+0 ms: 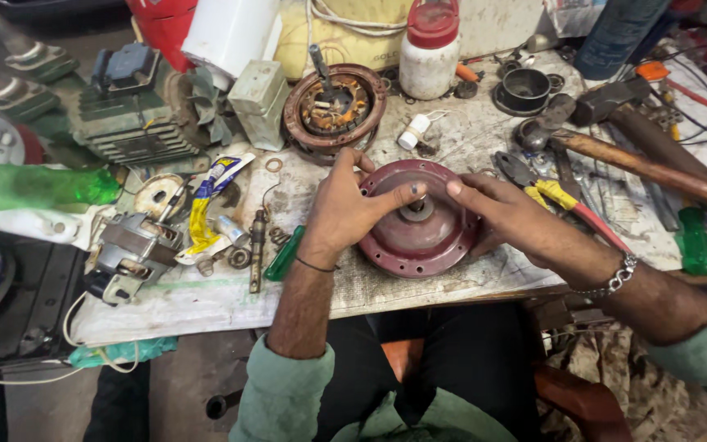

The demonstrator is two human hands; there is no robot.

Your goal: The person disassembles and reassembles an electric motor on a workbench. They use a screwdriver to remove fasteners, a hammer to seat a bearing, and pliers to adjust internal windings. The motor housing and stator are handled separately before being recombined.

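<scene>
both hands on a round dark-red motor cover at the near edge of the bench

the left hand [345,205] lies over the left rim of the red cover [419,245], fingers curled, its forefinger reaching in toward the small bearing hub [417,207] at the centre; the right hand [509,214] comes in from the right, fingertips pinching at that same hub, so the two hands meet almost fingertip to fingertip over the middle. neither is clamped hard; both rest and pinch lightly. the cover lies flat, hollow face up, its axis pointing straight up, and the left hand is slightly nearer. just left lie a green-handled screwdriver [285,254] and a yellow glue tube [206,205]; right, red-and-yellow pliers [570,205]. farther back sit a copper-wound stator [335,106], a wooden-handled hammer [640,164] and a white bottle with red cap [430,49].
</scene>
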